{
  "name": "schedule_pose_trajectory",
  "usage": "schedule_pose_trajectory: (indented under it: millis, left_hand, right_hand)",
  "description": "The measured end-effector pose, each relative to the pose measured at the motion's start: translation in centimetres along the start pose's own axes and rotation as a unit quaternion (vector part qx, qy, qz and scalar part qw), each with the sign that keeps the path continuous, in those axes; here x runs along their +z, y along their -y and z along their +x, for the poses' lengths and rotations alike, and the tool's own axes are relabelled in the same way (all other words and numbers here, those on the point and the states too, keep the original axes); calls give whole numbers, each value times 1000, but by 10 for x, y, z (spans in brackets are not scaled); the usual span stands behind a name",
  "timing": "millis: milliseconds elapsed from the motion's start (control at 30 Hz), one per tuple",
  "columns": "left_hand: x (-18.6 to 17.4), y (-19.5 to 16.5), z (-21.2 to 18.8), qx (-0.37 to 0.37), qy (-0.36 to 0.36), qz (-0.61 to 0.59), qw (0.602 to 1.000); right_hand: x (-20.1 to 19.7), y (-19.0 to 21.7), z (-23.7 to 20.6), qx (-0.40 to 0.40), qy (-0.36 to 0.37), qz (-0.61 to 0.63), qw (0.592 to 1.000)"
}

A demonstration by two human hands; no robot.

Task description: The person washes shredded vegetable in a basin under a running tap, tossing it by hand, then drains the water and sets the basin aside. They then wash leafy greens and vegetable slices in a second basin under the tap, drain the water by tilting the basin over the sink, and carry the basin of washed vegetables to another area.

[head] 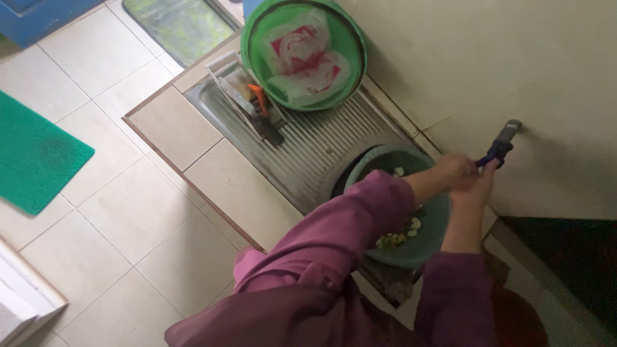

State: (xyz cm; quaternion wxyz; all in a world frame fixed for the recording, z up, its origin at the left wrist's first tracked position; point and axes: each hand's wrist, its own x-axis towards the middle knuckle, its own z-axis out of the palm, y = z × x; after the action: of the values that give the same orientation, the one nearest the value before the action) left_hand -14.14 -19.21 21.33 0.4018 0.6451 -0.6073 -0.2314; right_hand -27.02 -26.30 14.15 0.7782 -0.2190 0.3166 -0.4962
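— Purple sleeves, both reaching to the wall (514, 64). What are the hands doing?

— They are up at the tap (508, 132). The right hand (479, 186) has its fingers closed on the blue tap handle (495, 153). That grip looks shut on it.

— And the left hand (453, 170)?

— It is right beside the other one and touching it. It looks curled, but I cannot tell if its grip is on anything.

— What is under them?

— A grey-green bowl (411, 257) sits in the sink, just below the tap. It has little cut vegetable pieces (402, 238) in it.

— So which step is this?

— I think it is the tap step, working the handle over the bowl. A turn there would need a firm hold and a slow twist, so water does not splash the pieces out.

— What else is there?

— A big green basin (254, 45) with plastic bags (302, 61) stands on the ridged steel drainer (321, 141). A small rack (234, 80) is just beside it, on the tiled bench (173, 122). A green mat (32, 154) lies on the floor.
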Motion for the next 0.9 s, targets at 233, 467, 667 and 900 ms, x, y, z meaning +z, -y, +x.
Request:
schedule_pose_trajectory:
  millis: [233, 467, 667, 900]
  left_hand:
    - [-5, 1, 0, -392, 77, -568, 719]
    - [-4, -3, 0, -381, 21, -691, 614]
    - [0, -7, 8, -378, 82, -671, 633]
    - [1, 0, 5, -301, 132, -679, 657]
  right_hand:
    - [17, -2, -29, -168, -144, -262, 939]
    - [30, 7, -48, -186, -124, -331, 917]
    - [13, 13, -40, -165, -108, -338, 920]
    - [-3, 7, -29, -172, -94, -323, 926]
